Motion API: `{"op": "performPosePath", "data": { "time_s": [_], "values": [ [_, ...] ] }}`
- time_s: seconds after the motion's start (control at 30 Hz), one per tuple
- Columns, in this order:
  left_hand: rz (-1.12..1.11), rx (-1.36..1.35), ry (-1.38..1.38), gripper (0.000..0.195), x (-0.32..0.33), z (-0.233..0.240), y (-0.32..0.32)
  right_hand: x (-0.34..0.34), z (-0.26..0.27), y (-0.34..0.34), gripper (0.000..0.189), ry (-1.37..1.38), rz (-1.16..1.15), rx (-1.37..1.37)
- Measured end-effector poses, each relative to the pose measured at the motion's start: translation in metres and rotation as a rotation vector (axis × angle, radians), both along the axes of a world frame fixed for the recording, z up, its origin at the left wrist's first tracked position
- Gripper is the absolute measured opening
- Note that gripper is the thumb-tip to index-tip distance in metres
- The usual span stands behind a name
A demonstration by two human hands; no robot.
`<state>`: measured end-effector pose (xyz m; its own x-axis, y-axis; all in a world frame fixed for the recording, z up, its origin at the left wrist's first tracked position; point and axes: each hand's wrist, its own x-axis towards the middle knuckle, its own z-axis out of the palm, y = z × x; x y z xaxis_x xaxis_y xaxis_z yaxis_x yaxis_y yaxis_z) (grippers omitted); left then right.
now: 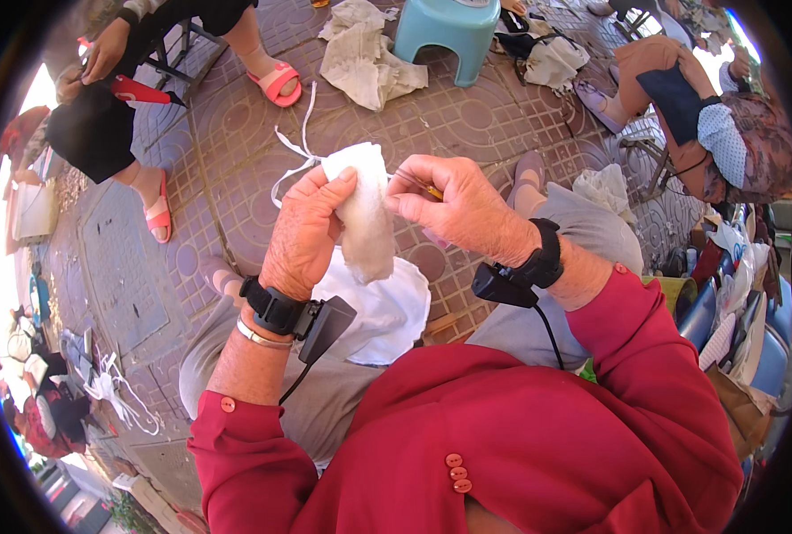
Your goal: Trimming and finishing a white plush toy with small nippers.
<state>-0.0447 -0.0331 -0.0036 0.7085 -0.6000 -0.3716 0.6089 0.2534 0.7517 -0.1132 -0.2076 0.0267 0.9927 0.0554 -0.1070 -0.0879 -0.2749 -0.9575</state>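
Observation:
My left hand (309, 223) grips a narrow white cloth piece (367, 220) between thumb and fingers; its lower part looks greyish and padded. White cloth ties (307, 143) stick out from its upper left side. My right hand (439, 200) is at the piece's right edge, with a thin tool with a yellow part (435, 192) pinched in its fingers; the tool's tip and exact kind cannot be told. Below the hands, a larger white cloth (382, 307) lies between my knees.
A light-blue plastic stool (448, 33) stands ahead on the tiled pavement beside a crumpled beige cloth (369, 63). Seated people are at the upper left and upper right. Bags and a pile of goods (736, 294) are at my right. White straps (112, 390) lie at the left.

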Motion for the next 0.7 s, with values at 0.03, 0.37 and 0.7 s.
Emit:
{"op": "performPosePath", "data": {
  "time_s": [0.03, 0.37, 0.7],
  "values": [
    [-0.001, 0.007, -0.007, 0.025, 0.0, 0.0, 0.0, 0.0, -0.004, 0.0, 0.018, 0.001, -0.001, 0.0],
    [-0.011, 0.041, -0.036, 0.023, -0.001, 0.001, 0.0, 0.0, 0.001, 0.001, 0.019, 0.063, -0.013, -0.154],
    [-0.012, 0.007, -0.016, 0.024, 0.001, 0.0, 0.001, 0.009, -0.012, -0.007, 0.007, -0.215, -0.128, -0.215]
  ]
}}
